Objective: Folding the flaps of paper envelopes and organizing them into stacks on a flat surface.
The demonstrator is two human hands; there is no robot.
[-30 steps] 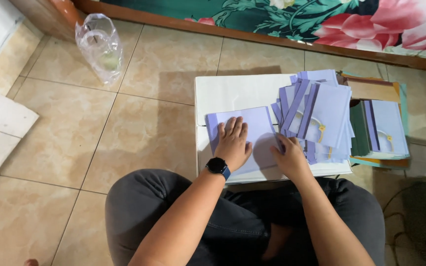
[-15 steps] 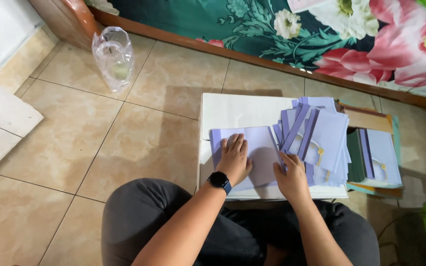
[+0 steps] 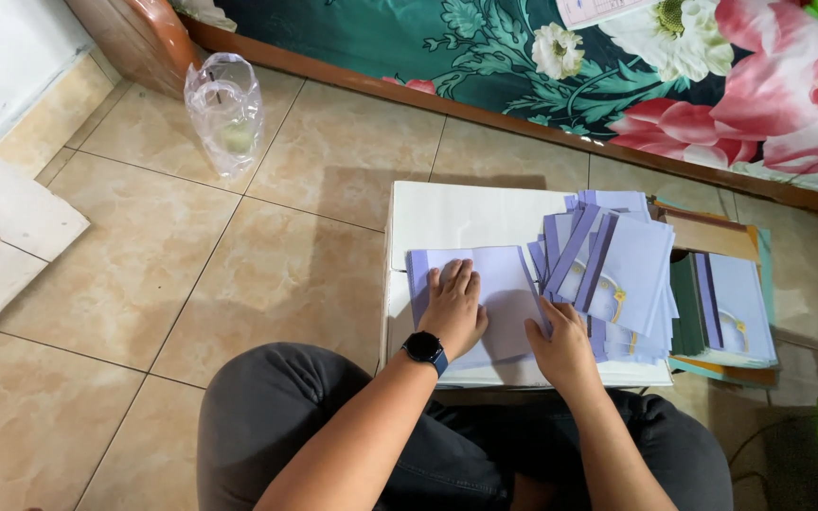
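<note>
- Lavender sheet point(image 3: 494, 284): lies flat on the white desk point(image 3: 466, 213), at about 9 o'clock from the fanned stack. Looks like thin paper or light card; judged light, flexible, easy to crease and liable to slide on the smooth top. Best taken at a free edge or corner, not pinched mid-sheet.
- Left hand point(image 3: 453, 312): palm down, fingers spread flat on the sheet, pressing it to the desk. Grip released; nothing is clasped. A dark watch point(image 3: 425, 348) sits on the wrist.
- Right hand point(image 3: 560, 343): at the sheet's 3 o'clock edge, fingertips at the seam where sheet meets stack. Fingers partly curled; whether they pinch an edge cannot be told.
- Fanned stack of lavender envelopes point(image 3: 622, 274): at 3 o'clock from the sheet, overlapping loosely, some with a small gold mark. Judged easily toppled or knocked out of order; it crowds the right hand.
- Second pile point(image 3: 736, 308): on the floor at 3 o'clock beyond the desk, similar lavender pieces lying on green and brown covers.
- Clear plastic bag point(image 3: 226, 112): standing on the tiled floor point(image 3: 267, 274) at 10 o'clock, well apart from the desk.
- Floral cloth point(image 3: 617, 66): across 12 o'clock, behind the desk.
- Own knees in dark trousers point(image 3: 276, 416): at 6 o'clock, close under the desk's near edge.
</note>
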